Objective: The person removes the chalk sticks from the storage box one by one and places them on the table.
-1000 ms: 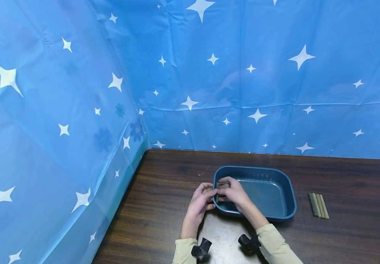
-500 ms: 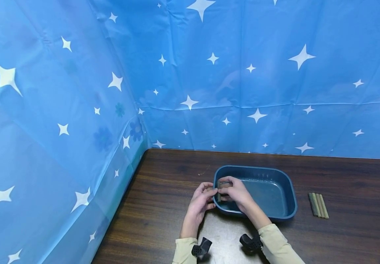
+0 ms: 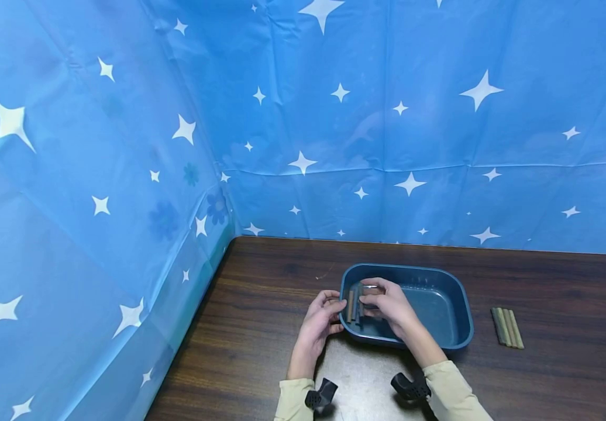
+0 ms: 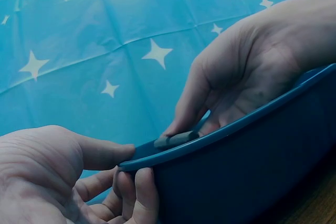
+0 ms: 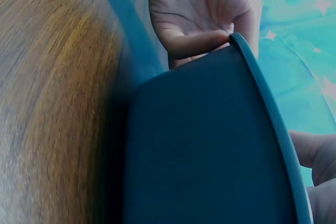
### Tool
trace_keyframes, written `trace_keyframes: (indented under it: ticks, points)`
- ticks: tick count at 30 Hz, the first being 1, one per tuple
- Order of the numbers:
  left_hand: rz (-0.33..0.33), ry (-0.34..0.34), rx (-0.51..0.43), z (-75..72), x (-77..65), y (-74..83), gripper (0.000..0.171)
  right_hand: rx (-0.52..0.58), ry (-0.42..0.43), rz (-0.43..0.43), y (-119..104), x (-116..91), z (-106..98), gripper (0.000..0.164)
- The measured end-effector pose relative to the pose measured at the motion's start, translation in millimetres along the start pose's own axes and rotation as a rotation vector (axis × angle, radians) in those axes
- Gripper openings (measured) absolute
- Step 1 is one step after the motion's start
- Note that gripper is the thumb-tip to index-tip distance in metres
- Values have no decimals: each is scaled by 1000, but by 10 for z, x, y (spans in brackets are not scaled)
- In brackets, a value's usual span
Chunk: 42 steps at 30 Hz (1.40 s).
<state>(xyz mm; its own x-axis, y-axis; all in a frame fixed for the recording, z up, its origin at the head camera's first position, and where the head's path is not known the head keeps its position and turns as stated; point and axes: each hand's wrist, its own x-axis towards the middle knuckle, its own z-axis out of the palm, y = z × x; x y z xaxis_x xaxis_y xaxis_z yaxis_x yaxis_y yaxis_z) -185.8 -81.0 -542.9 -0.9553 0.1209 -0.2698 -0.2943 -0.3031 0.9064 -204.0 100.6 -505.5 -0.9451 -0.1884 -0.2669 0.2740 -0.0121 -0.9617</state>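
A dark blue rectangular basin (image 3: 413,270) stands on the table. My left hand (image 3: 320,318) grips its left rim, thumb on the inside and fingers below the edge outside, as the left wrist view also shows. My right hand (image 3: 391,304) reaches into the basin's left part. Its thumb and fingers pinch a short dark stick (image 4: 177,140), held lengthwise near the wall. Beside it, closer to the left wall, lies a short brown stick (image 3: 350,306). The basin wall hides the lower parts of the sticks in both wrist views.
Several short greenish sticks (image 3: 508,328) lie side by side on the dark wooden table (image 3: 261,292), right of the basin. A blue curtain with white stars (image 3: 303,117) hangs behind and to the left of the table.
My right hand has moved to the right inside the basin with the dark stick, and the brown stick has come into view beside the wall. The left hand has stayed on the rim.
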Motion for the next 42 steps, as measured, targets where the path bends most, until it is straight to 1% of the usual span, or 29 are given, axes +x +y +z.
trace_keyframes:
  ticks: [4,8,15,25,30,35,38,42]
  points:
    - [0,-2,-2,1,3,-6,21,-3,5,2,-14,-29,-84,45]
    - [3,-2,-3,-2,1,-9,20,-2,29,10,-33,-55,-193,45]
    - [0,8,-5,-7,14,-16,20,25,48,19,-75,-108,-369,47]
    - [4,-21,10,4,0,-4,18,49,76,21,-119,-201,-581,50]
    - [-2,-14,10,22,10,7,16,62,87,16,-128,-272,-707,51]
    - [-24,14,-21,31,12,9,12,108,76,12,-148,-342,-842,53]
    - [-33,11,-41,28,11,12,11,142,77,-2,-164,-391,-945,52]
    - [-38,10,-63,17,8,20,8,203,87,-27,-186,-464,-1097,43]
